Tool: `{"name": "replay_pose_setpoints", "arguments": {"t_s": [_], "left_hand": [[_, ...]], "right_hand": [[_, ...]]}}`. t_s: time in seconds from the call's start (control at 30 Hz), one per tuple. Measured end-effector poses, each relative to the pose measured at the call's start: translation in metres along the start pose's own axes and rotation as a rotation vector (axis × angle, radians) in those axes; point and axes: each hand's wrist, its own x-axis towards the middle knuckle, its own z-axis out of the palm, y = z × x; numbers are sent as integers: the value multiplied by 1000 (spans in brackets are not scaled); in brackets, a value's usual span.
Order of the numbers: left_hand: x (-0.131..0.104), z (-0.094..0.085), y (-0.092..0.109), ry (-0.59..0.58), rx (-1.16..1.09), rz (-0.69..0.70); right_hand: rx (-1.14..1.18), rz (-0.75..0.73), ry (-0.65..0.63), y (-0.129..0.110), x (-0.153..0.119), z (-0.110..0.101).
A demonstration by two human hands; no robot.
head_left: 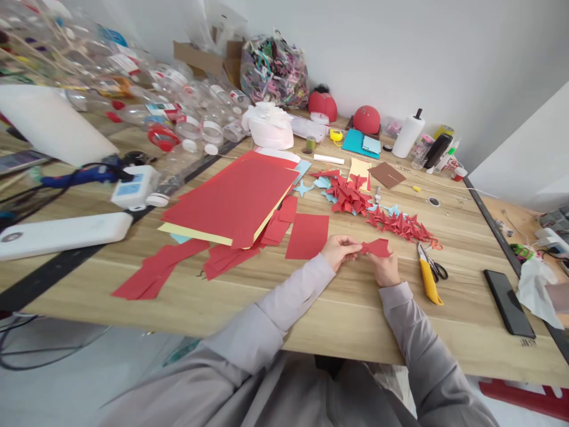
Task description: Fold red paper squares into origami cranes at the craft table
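My left hand pinches the left end of a small folded red paper piece. My right hand grips the same piece from below and to the right. Both hands are closed on it, just above the wooden table. Left of my left hand lies a flat red paper square. Beyond my hands are a pile of folded red paper shapes and a row of red paper stars. A yellow-handled cutter and black-handled scissors lie right of my right hand.
Large red sheets and cut red strips lie at the left. Plastic bottles crowd the back left. A black phone rests at the right. Brown paper and a white bottle are farther back.
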Motion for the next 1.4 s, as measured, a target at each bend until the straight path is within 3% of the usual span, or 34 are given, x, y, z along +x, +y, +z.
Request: {"name": "replay_pose_setpoints", "arguments": {"t_s": [0.23, 0.47, 0.57, 0.83, 1.07, 1.4], "left_hand": [[3, -4, 0, 10, 55, 49], [6, -6, 2, 40, -108, 19], [6, -7, 2, 1, -124, 42], [4, -5, -4, -76, 164, 241], [3, -8, -2, -116, 250, 360], [5, -11, -4, -88, 294, 370]], "right_hand": [[4, -8, -53, 3, 0, -4], [116, -16, -11, -3, 2, -2], [150, -22, -26, -6, 2, 0], [189, 62, -59, -8, 0, 4], [233, 61, -67, -7, 0, 4], [263, 54, -61, -4, 2, 1]]}}
